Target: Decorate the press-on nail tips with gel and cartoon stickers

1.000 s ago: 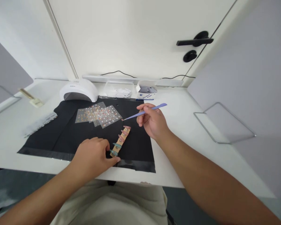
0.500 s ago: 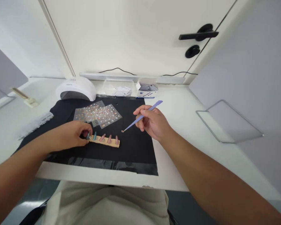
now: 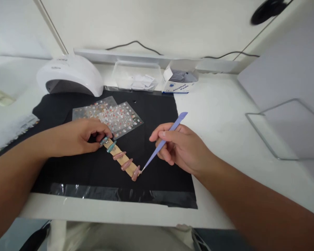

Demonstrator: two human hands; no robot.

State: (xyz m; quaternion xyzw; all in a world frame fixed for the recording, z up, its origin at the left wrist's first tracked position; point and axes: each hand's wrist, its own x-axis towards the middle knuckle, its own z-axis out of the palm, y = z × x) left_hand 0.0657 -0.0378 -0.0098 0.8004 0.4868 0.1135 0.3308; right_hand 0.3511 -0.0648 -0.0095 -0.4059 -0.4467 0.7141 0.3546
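A tan wooden stick (image 3: 121,158) carrying several false nails, teal and pink, lies slanted on a black mat (image 3: 75,167). My left hand (image 3: 81,137) pinches the stick's upper left end, fingers closed on it. Pale purple tweezers (image 3: 164,140) are gripped in my right hand (image 3: 184,148), and their tip touches the pink nail at the stick's lower right end. Clear sheets of small nail stickers (image 3: 112,116) lie just behind my left hand.
A white nail lamp (image 3: 68,75) stands at the mat's back left. Behind the mat are a clear box of white pads (image 3: 137,78) and an open small carton (image 3: 180,82). A power strip with cables runs along the wall. A wire frame (image 3: 285,129) sits at the right.
The view has moved closer and lower. My left hand has turned the stick so it slants down to the right. My right hand has brought the tweezers' tip down onto the end nail.
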